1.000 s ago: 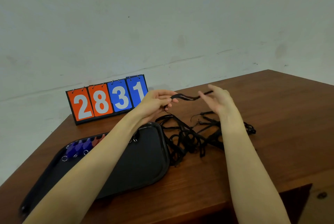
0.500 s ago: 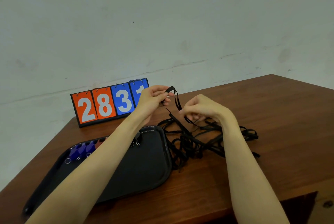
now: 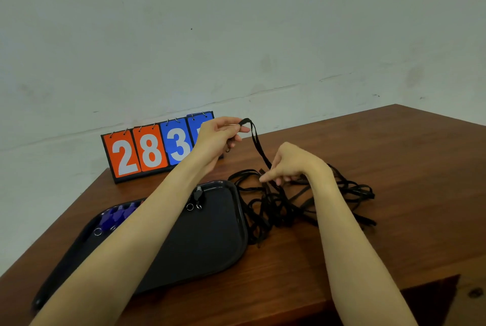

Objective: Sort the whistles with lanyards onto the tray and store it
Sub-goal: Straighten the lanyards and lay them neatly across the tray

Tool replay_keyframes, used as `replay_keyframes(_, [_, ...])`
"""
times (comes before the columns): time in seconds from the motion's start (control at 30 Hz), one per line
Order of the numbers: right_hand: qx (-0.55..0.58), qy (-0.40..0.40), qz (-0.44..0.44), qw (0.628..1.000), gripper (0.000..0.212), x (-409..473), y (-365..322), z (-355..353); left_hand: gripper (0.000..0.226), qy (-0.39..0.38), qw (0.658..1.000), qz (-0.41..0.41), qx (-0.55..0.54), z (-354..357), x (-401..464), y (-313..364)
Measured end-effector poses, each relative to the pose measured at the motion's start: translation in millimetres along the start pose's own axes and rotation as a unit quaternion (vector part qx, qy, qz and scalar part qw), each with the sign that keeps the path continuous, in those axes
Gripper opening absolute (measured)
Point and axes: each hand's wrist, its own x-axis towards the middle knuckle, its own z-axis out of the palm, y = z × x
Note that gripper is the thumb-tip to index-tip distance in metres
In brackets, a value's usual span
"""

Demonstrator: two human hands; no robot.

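Note:
My left hand (image 3: pixel 219 137) pinches the top end of one black lanyard (image 3: pixel 259 145), held up above the table. My right hand (image 3: pixel 292 165) grips the same lanyard lower down, just over a tangled pile of black lanyards (image 3: pixel 294 202) lying right of the tray. The black tray (image 3: pixel 210 244) sits at front left. Several blue whistles (image 3: pixel 117 216) with metal rings lie at its far left end, partly hidden by my left forearm. A black whistle (image 3: pixel 197 194) lies near the tray's back edge.
A flip scoreboard (image 3: pixel 147 151) reading 2, 8, 3 and a hidden digit stands at the back left against the white wall. The wooden table's front edge (image 3: pixel 368 283) runs close below my arms; bare wood lies to the right.
My right hand came in from the spread position and dropped to the pile, closing on the lanyard. My left hand stayed raised with the lanyard end, which now hangs down steeply.

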Motion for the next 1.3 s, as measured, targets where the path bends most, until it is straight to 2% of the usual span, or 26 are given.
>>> replay_keyframes(0.13, [0.004,0.216,-0.066,0.974,0.025,2,-3,-5,0.014,-0.007,0.999,-0.020,0.037,-12,-6,-2])
replay_keyframes(0.2, [0.030,0.247,-0.109,0.962,0.050,4,-5,-1,0.014,-0.024,0.999,-0.022,0.043,-19,-10,-3])
replay_keyframes(0.27, [0.042,0.209,-0.149,0.966,0.073,7,-8,4,0.014,-0.037,0.998,-0.021,0.045,-22,-13,-4])
replay_keyframes(0.3, [0.041,0.185,-0.158,0.969,0.075,10,-8,8,0.014,-0.042,0.998,-0.018,0.044,-24,-14,-4])
replay_keyframes(0.37, [0.047,0.148,-0.167,0.974,0.066,18,-7,15,0.013,-0.045,0.998,-0.011,0.044,-27,-16,-6])
replay_keyframes(0.5, [0.085,0.099,-0.183,0.974,0.027,20,-12,23,0.015,-0.016,0.998,0.000,0.053,-39,-19,-13])
replay_keyframes(0.67, [0.202,0.080,-0.224,0.950,0.034,12,-13,20,0.017,0.070,0.992,-0.003,0.101,-66,-29,-30])
replay_keyframes(0.8, [0.278,0.051,-0.228,0.932,0.031,15,-13,21,0.011,0.107,0.981,0.002,0.160,-97,-46,-47])
replay_keyframes(1.0, [0.171,0.058,-0.201,0.963,0.022,10,-25,31,0.005,0.216,0.956,-0.011,0.197,-150,-71,-68])
replay_keyframes(1.07, [0.140,0.039,-0.202,0.969,0.018,11,-29,37,0.012,0.233,0.945,-0.032,0.228,-171,-79,-73])
replay_keyframes(1.17, [0.105,0.026,-0.210,0.972,0.017,12,-34,45,0.020,0.273,0.909,-0.051,0.311,-202,-91,-82])
replay_keyframes(1.23, [0.089,0.024,-0.209,0.974,0.017,12,-37,51,0.019,0.319,0.879,-0.077,0.346,-219,-100,-84])
replay_keyframes(1.3, [0.067,0.026,-0.205,0.976,0.017,13,-38,56,0.012,0.342,0.863,-0.107,0.355,-233,-110,-85])
